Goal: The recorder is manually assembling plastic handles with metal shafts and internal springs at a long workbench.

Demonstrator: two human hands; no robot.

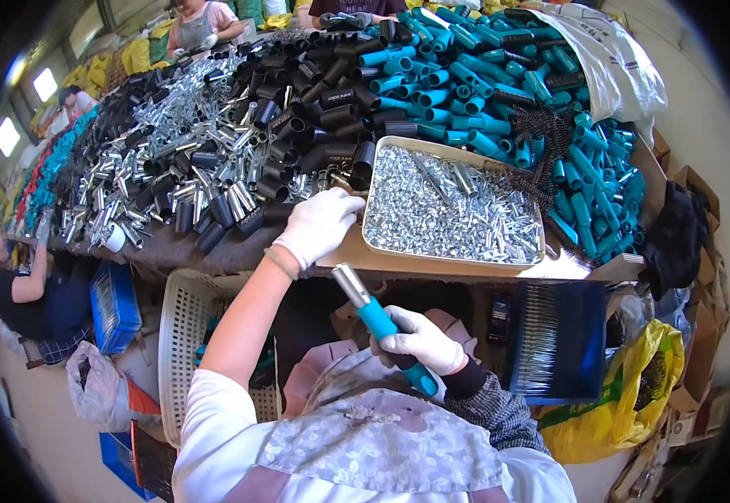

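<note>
My right hand (419,339), in a white glove, is closed round a teal handle (377,320) above my lap. A shiny metal tube (351,285) sticks out of the handle's upper end, tilted up to the left. My left hand (321,226), also gloved, rests at the table's near edge, just left of a shallow tray (453,257) of small silver metal parts (432,205). Its fingers are bent together and point toward the tray's side; whatever they pinch is hidden. Black tubes (336,155) lie heaped just beyond that hand.
Teal handles (482,92) pile up behind and right of the tray, with dark springs (541,151) among them. Metal tubes (235,201) spread leftward. Below the table are a white crate (185,335), a blue bin (579,344) of metal rods and a yellow bag (625,411). Other people work around the table.
</note>
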